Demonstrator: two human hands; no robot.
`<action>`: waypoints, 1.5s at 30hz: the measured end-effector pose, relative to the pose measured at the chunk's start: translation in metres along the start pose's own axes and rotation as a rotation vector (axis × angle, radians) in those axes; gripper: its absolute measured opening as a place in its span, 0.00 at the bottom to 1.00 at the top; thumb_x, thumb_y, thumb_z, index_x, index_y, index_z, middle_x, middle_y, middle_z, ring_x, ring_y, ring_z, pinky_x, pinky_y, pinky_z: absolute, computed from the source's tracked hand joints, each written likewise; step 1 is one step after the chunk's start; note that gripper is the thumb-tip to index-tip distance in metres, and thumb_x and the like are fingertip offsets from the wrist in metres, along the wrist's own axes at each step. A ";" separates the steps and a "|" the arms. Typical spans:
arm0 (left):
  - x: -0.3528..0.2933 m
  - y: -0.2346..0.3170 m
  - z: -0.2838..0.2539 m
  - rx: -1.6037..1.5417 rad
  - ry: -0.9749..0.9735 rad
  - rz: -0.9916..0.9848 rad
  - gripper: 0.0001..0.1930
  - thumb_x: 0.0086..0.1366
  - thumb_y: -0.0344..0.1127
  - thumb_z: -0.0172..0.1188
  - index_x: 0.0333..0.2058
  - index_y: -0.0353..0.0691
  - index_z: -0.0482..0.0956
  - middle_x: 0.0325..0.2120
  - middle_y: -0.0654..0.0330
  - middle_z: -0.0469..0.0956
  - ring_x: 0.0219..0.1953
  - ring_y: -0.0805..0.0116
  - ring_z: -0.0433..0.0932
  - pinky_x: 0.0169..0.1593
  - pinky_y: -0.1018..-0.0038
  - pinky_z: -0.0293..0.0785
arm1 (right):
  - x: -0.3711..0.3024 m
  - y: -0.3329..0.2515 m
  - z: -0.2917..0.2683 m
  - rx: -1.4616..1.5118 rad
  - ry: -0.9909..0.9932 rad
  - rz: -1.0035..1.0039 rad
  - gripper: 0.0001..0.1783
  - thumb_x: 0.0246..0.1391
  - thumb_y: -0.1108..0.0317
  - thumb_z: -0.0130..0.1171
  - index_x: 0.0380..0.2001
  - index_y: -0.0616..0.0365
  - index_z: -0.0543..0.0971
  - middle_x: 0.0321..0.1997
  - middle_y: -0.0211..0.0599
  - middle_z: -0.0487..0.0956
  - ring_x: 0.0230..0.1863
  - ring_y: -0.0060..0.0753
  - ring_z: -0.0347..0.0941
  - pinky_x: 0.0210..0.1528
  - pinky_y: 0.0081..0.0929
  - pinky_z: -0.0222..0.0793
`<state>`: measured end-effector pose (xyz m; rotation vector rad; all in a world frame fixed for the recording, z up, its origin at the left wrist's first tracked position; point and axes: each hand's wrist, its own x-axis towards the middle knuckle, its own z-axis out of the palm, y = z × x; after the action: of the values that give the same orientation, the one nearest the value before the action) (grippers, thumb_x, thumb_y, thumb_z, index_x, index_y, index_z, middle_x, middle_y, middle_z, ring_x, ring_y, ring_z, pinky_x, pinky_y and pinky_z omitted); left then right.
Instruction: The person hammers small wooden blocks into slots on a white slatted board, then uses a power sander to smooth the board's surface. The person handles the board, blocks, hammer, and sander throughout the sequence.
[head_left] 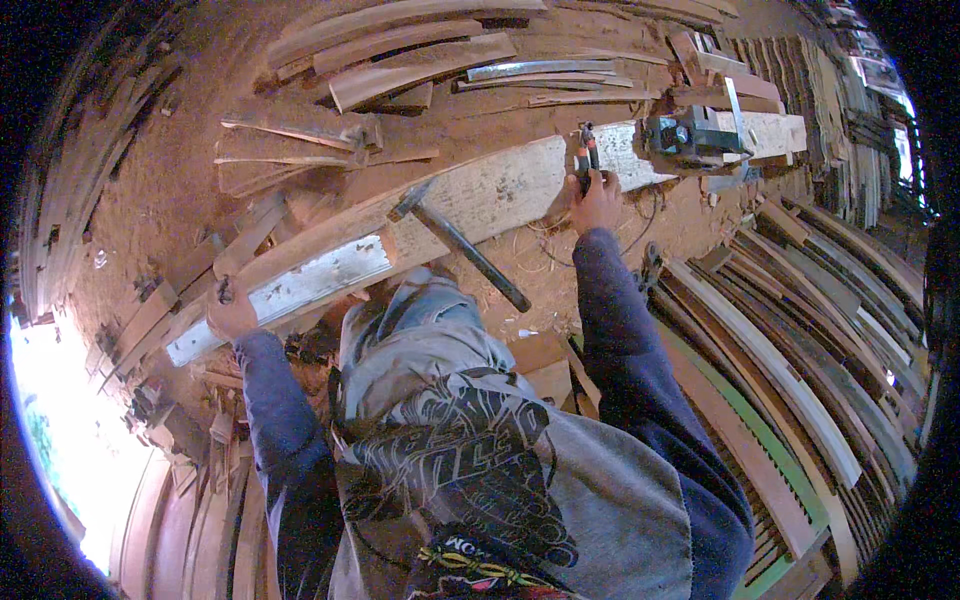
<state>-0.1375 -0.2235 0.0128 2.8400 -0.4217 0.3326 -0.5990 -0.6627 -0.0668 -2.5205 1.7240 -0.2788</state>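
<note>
Head view shows the person bent over a long whitish plank point(470, 200) that runs from the lower left of the frame up to the upper right, lying across a floor point(160, 190) of red sawdust. The left hand point(230, 315) is closed over the plank's lower-left end, fingers wrapped on its edge. The right hand point(597, 200), just right of centre near the top, is pressed together around a pair of pliers point(585, 155) with orange grips, their nose set against the plank's far edge. A hammer point(455, 245) lies loose across the middle of the plank, head toward the upper left, handle sloping down to the centre. A grey-green power tool point(690, 135) sits on the plank's upper-right end, its thin cord trailing in the dust below.

Risks, as I judge them: if the pliers slip off whatever they grip (it is too small to make out), the right hand could jerk back toward the body. Any twist or lift of the plank could send the hammer sliding off onto the person's legs, and might shift the power tool. Stacked slats point(790, 340) at the right crowd the footing.
</note>
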 end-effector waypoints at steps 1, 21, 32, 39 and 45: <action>0.000 -0.001 0.001 0.003 0.009 0.001 0.16 0.55 0.47 0.65 0.33 0.40 0.84 0.29 0.53 0.83 0.33 0.50 0.81 0.40 0.58 0.74 | -0.003 0.001 0.001 -0.032 0.029 -0.024 0.24 0.58 0.50 0.60 0.52 0.52 0.73 0.52 0.51 0.72 0.51 0.58 0.70 0.49 0.50 0.68; 0.003 -0.003 0.011 -0.154 0.113 0.108 0.20 0.57 0.52 0.65 0.32 0.37 0.83 0.27 0.54 0.83 0.30 0.57 0.81 0.38 0.62 0.74 | -0.031 -0.097 0.026 0.373 -0.078 -0.398 0.25 0.51 0.59 0.66 0.52 0.53 0.77 0.49 0.44 0.73 0.51 0.54 0.67 0.54 0.46 0.66; 0.003 0.001 0.011 -0.040 0.071 0.017 0.15 0.56 0.48 0.66 0.31 0.41 0.83 0.25 0.56 0.80 0.29 0.58 0.79 0.35 0.62 0.73 | -0.034 -0.101 0.012 0.318 -0.065 -0.346 0.20 0.51 0.61 0.67 0.49 0.51 0.80 0.48 0.39 0.74 0.49 0.47 0.69 0.49 0.42 0.69; 0.003 0.000 0.011 -0.069 0.095 0.034 0.14 0.56 0.50 0.65 0.31 0.45 0.84 0.24 0.58 0.81 0.27 0.56 0.80 0.33 0.61 0.73 | -0.029 -0.089 0.007 0.422 -0.139 -0.356 0.11 0.53 0.66 0.64 0.40 0.54 0.83 0.43 0.39 0.78 0.46 0.48 0.73 0.48 0.40 0.71; 0.003 0.004 0.007 -0.052 0.064 0.003 0.17 0.57 0.53 0.65 0.31 0.44 0.83 0.24 0.58 0.82 0.28 0.55 0.80 0.33 0.59 0.72 | -0.021 -0.085 0.003 0.374 -0.133 -0.397 0.09 0.55 0.68 0.61 0.38 0.58 0.82 0.40 0.44 0.79 0.44 0.51 0.75 0.47 0.40 0.72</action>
<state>-0.1343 -0.2296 0.0077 2.7701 -0.4152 0.4062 -0.5280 -0.6124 -0.0577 -2.5021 1.0013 -0.4019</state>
